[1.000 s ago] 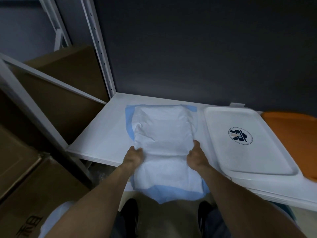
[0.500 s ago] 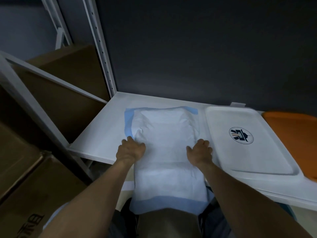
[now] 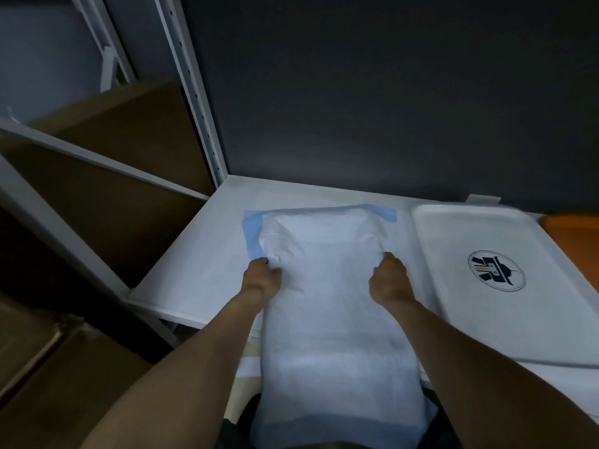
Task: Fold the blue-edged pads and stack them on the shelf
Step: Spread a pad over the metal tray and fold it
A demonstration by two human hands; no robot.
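Crinkled white padding, soft and quilted, made up the blue-edged pad (image 3: 327, 254), an oblong sheet with a blue border showing at its far corners and along its near end. Its long axis ran straight away from the person toward the dark wall (image 3: 356, 92). The far half lay flat on the smooth white shelf (image 3: 194, 270), and the near half drooped over the front edge toward the person's lap. The 2 hands were apart, 1 on each long side. The left hand (image 3: 262, 275) pinched the rumpled left edge with curled fingers, and the right hand (image 3: 389, 277) gripped the right edge. Just right of the pad sat a white rounded tray (image 3: 453, 319) bearing a round dark emblem, with an orange object (image 3: 573, 225) beyond it. Brown cardboard boxes (image 3: 113, 189) stood left of the perforated metal upright (image 3: 191, 92).
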